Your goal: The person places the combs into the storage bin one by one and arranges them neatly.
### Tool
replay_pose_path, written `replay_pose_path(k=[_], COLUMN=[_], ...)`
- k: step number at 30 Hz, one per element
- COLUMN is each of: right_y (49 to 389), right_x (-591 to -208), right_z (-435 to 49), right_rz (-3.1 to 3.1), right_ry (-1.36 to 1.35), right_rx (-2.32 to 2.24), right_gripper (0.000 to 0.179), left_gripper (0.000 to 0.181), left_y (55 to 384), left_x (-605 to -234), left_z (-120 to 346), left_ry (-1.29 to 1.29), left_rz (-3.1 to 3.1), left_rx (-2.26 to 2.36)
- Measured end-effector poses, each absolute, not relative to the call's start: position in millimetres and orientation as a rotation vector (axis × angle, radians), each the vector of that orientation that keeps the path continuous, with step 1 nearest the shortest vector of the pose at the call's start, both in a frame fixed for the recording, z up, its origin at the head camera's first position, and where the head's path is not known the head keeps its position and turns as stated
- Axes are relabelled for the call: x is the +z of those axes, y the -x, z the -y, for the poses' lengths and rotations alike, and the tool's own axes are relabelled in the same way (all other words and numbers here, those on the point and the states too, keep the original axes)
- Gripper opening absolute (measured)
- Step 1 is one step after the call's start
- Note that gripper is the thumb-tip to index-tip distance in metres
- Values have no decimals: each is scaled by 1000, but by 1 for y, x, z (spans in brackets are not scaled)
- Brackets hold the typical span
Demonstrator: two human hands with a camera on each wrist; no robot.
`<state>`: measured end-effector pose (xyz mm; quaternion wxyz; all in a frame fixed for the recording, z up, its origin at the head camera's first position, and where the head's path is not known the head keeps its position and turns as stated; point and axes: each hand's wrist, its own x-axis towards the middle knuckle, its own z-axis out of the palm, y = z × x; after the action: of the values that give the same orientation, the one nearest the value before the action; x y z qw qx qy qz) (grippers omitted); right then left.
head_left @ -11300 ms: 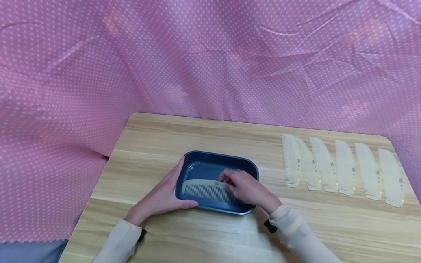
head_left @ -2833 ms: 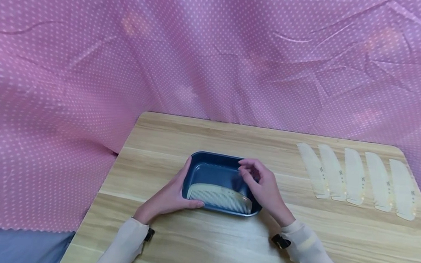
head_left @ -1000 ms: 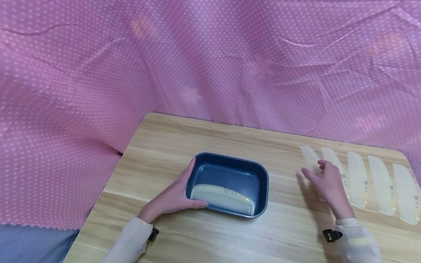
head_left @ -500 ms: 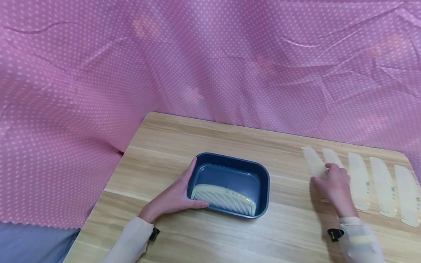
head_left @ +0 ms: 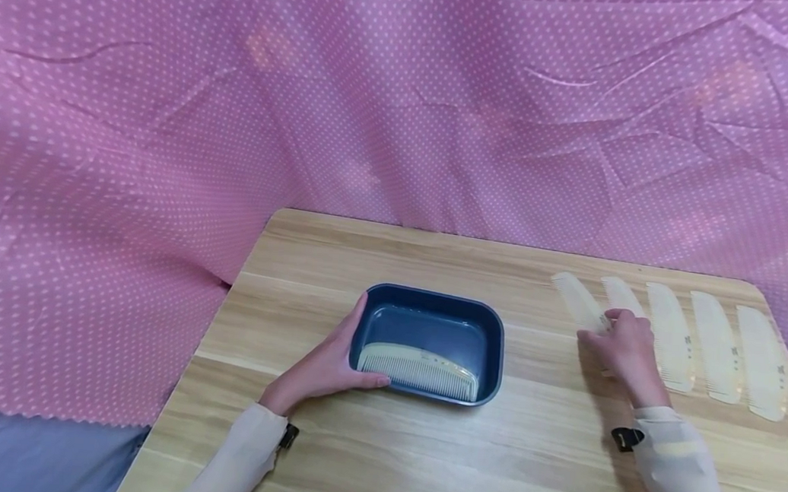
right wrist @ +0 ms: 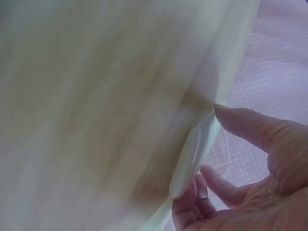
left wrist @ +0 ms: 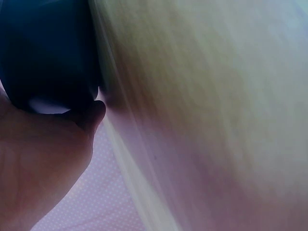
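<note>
A dark blue rectangular tray (head_left: 497, 345) stands on the table. My left hand (head_left: 324, 361) grips its left end, thumb over the near rim and fingers along the side. In the left wrist view the thumb (left wrist: 94, 118) lies against the dark tray wall (left wrist: 48, 48). Inside, a cream comb (head_left: 420, 370) lies along the near wall, teeth toward me. Over to the right, my right hand (head_left: 623, 346) pinches the leftmost comb (head_left: 574, 298) of a row, covering its near part. The right wrist view shows this pale comb (right wrist: 190, 159) between thumb and fingers.
Several more cream combs lie side by side to the right; the nearest of them (head_left: 620, 292) is partly hidden by my right hand, and the last comb (head_left: 762, 363) lies by the table's right edge. A pink dotted cloth (head_left: 403, 109) hangs behind the wooden table (head_left: 420, 461).
My right hand has left the tray, moved right to the row and taken hold of a comb, whose far end has shifted slightly left. My left hand stays on the tray.
</note>
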<state>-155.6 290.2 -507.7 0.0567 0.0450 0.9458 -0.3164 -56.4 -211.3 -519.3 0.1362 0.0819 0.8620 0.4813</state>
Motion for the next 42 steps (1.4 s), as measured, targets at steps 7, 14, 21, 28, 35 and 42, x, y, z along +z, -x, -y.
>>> replay_pose_path(k=[7,14,21,28,35,42], right_y=[153,150,148,143,141,138], right_x=[-509,-509,-510,-514,-518,-515], right_z=[-285,-280,-281,-278,-266,-253], right_rz=[-2852,-2799,-2712,-2684,-2529,-2431], right_ry=[-150,-157,-70,4,-73,-53], right_rx=[-1013,-1063,-1193,-1347,-1579,-1797], right_gripper=[86,83,68,52,55,55], left_gripper=[138,138,137,140,142,142], left_y=[57,56,55,55,53,55], left_x=[-519,-521,-523,-523,-522,-523], left_z=[211,211,212,213,214,214], left_ry=[-251,-253,-264,-264,-264,-274], left_rz=[-2508,-2506,-2504,-2515,-2522,-2540], left_rx=[1373,1379,1397,1386,1370,1352])
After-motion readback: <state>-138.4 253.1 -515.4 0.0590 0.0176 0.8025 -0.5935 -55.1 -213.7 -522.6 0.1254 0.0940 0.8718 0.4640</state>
